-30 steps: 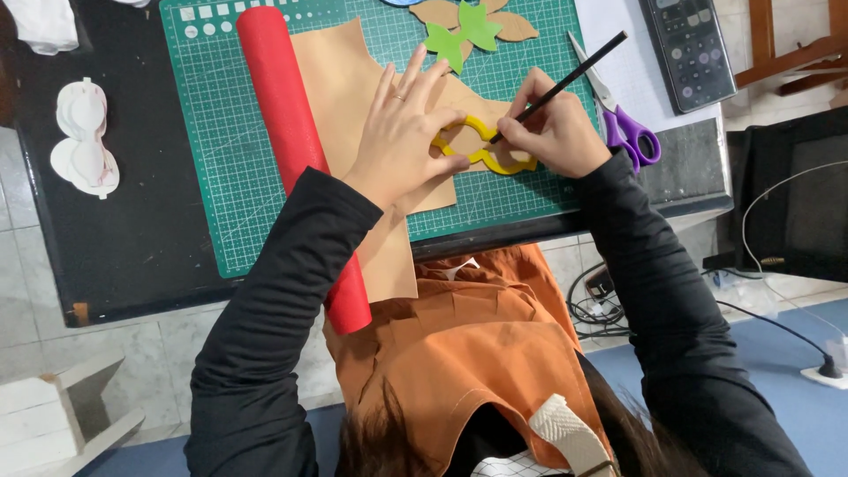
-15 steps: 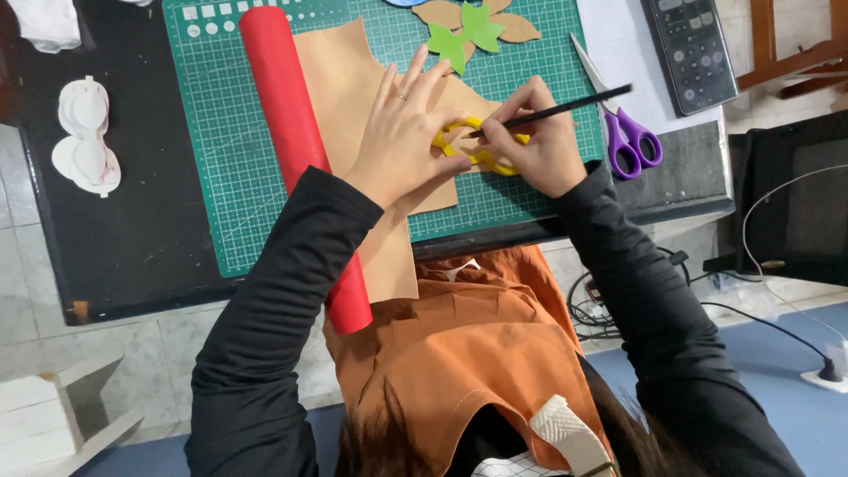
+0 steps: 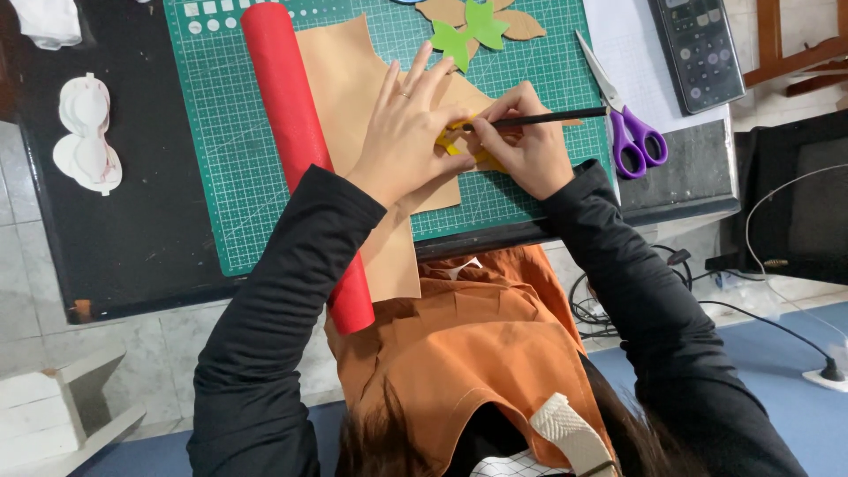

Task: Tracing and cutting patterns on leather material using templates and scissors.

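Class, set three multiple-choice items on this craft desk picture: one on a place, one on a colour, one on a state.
1. Where do the scissors lie?
A. right of the cutting mat
B. on the red roll
C. on the floor

2. What colour are the scissor handles?
A. green
B. purple
C. white

3. How does the left hand stand?
A. clenched in a fist
B. lifted off the desk
C. spread flat, pressing the yellow template onto the tan sheet

Key: 1 A, they lie at the mat's right edge; 2 B, both loops are purple; 3 C, fingers are splayed while the right hand holds the pencil.
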